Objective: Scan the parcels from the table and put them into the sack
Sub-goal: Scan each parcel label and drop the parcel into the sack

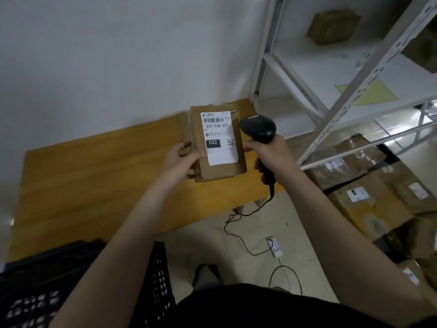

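Observation:
A brown cardboard parcel with a white shipping label reading 032-038-E01 is held above the wooden table. My left hand grips its left edge, thumb on the label side. My right hand grips the handle of a black barcode scanner, whose head sits just right of the parcel's label. A second cardboard piece shows behind the parcel's left side. No sack is in view.
A black perforated crate stands at the lower left. White metal shelving rises on the right, with a box on its upper shelf. Several taped parcels lie on the floor beneath it. The scanner's cable trails across the floor.

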